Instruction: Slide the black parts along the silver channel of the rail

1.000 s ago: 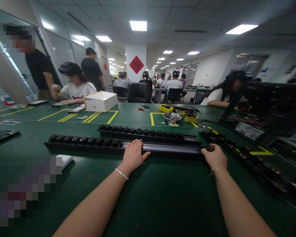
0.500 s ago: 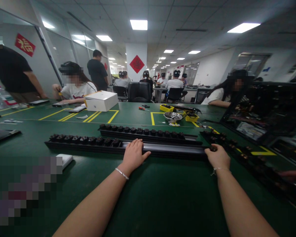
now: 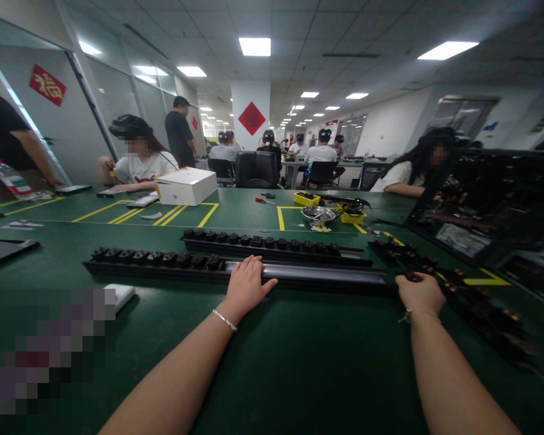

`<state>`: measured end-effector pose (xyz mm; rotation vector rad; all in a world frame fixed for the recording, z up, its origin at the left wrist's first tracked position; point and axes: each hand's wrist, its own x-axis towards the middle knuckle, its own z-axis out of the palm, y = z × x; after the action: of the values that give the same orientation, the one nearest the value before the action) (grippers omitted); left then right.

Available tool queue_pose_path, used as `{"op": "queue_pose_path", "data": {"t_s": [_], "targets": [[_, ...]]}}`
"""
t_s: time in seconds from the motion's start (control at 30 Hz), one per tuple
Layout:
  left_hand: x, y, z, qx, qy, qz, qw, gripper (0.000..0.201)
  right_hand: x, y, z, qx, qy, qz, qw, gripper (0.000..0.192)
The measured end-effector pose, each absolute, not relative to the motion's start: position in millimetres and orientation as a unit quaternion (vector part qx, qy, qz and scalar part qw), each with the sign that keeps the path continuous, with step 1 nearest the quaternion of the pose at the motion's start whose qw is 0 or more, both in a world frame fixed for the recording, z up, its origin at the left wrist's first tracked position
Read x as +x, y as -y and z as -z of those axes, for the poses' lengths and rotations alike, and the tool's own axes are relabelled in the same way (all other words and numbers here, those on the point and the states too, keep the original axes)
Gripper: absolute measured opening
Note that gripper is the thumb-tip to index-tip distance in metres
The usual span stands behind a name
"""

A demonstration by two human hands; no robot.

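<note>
A long black rail (image 3: 326, 275) lies across the green table (image 3: 299, 362) in front of me; several black caps (image 3: 163, 258) fill its left half and its right half is bare. My left hand (image 3: 246, 285) rests palm down on the rail's middle, fingers spread. My right hand (image 3: 420, 294) is past the rail's right end, fingers curled on a small black cap (image 3: 411, 278), beside a third rail (image 3: 471, 302) that runs diagonally to the right. A second rail (image 3: 272, 244) full of caps lies just behind the first.
A white box (image 3: 185, 185), a metal bowl (image 3: 317, 214) and yellow trays (image 3: 305, 198) stand farther back. An open black case (image 3: 489, 205) sits at the right. A small white object (image 3: 120, 294) lies near left. Several people sit or stand around the tables.
My right hand has moved right with the small cap, from the near rail's end toward the diagonal rail. My left hand has stayed put. The standing person at far left has stepped further out of view.
</note>
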<state>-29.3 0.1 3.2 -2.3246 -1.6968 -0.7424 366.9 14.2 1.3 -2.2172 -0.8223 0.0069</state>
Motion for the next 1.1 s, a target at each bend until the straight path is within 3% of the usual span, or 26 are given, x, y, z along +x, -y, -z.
{"op": "queue_pose_path", "data": {"t_s": [0.7,0.87,1.1], "targets": [[-30,-1,1,-0.779,0.567,0.256,0.084,0.037,399,-42,11,-0.885,0.361,0.038,0.292,0.049],[-29,1,-2,-0.778,0.570,0.253,0.078,0.037,395,-34,8,-0.863,0.366,0.067,0.341,0.055],[-28,0,-4,-0.775,0.571,0.265,0.064,0.036,370,-19,-16,-0.781,0.393,0.198,0.443,0.045]]}}
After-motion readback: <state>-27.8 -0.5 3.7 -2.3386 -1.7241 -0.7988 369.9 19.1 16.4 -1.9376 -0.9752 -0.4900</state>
